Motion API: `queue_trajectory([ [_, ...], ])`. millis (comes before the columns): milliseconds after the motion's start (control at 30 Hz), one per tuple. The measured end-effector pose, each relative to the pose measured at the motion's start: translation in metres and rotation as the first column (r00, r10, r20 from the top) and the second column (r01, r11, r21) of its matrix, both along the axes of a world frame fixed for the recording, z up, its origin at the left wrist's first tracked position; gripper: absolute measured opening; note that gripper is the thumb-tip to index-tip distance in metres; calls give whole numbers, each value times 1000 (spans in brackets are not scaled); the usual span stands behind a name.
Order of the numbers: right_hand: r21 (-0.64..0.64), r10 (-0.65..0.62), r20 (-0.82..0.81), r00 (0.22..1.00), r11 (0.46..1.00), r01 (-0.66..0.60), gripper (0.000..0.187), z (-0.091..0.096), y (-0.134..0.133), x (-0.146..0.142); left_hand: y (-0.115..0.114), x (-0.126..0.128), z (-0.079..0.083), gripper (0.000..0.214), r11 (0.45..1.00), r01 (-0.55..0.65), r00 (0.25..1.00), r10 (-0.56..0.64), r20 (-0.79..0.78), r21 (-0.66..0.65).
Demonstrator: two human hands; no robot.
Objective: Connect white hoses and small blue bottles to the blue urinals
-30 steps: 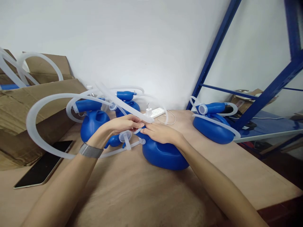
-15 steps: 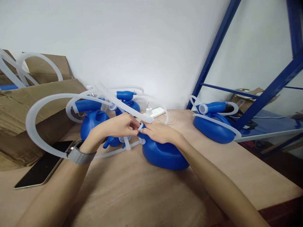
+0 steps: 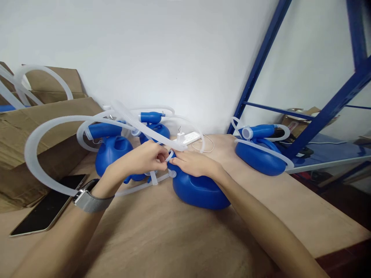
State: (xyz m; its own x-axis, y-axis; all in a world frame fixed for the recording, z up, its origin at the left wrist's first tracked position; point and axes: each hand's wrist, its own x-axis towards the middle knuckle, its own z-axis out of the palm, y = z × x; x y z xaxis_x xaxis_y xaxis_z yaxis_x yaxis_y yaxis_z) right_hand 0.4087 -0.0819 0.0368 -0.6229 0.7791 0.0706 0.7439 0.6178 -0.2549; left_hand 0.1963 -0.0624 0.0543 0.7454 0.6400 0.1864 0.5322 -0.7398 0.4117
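Note:
A blue plastic jug lies on the brown table in front of me. My right hand rests on top of it and grips its neck. My left hand, with a metal watch at the wrist, pinches a small white ring fitting at that neck. A long ribbed white hose loops out to the left from where my hands meet, and a thin white tube lies under my left hand.
Two more blue jugs with hoses stand behind my left hand, another to the right. A dark tablet lies at left beside cardboard boxes. A white power strip sits near the wall. Blue shelving stands right.
My left hand has rolled over and closed onto the ring fitting at the jug's neck; its wrist dropped lower. My right hand stayed on the jug.

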Motion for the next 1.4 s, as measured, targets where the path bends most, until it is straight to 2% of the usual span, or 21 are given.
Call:
queue_trajectory([
  [167,-20,-22,-41,999,1000,22,37,-2,2,1,-8,2,-10,12,992,-71,997,68,25,102],
  [467,-105,-75,-176,982,993,57,47,-5,5,2,-2,-5,-21,14,975,-45,995,64,-80,216],
  [633,-106,-67,-209,976,993,45,46,-4,6,2,3,-7,-27,19,909,-3,991,58,-121,416],
  [700,-117,-82,-186,979,991,61,47,-3,6,2,3,-8,-26,19,898,10,986,64,-152,440],
  [800,-127,-93,-165,982,989,72,50,-1,6,2,1,-10,-22,17,909,1,979,86,-188,418],
  [933,-126,-91,-168,982,990,70,46,-1,6,2,-4,-11,-17,26,940,-13,980,79,-181,341],
  [1033,-113,-81,-148,986,992,65,40,-1,6,3,-7,-11,-14,28,963,-7,990,45,-132,270],
  [1233,12,105,-11,994,994,-105,38,-3,11,7,-5,-12,-12,27,983,43,999,-39,-25,178],
  [1333,45,123,16,992,991,-123,36,-6,14,9,-2,-10,-12,22,990,37,997,-45,55,134],
  [1400,41,106,29,994,993,-107,35,-8,16,10,-1,-9,-12,21,997,43,992,-49,113,60],
])
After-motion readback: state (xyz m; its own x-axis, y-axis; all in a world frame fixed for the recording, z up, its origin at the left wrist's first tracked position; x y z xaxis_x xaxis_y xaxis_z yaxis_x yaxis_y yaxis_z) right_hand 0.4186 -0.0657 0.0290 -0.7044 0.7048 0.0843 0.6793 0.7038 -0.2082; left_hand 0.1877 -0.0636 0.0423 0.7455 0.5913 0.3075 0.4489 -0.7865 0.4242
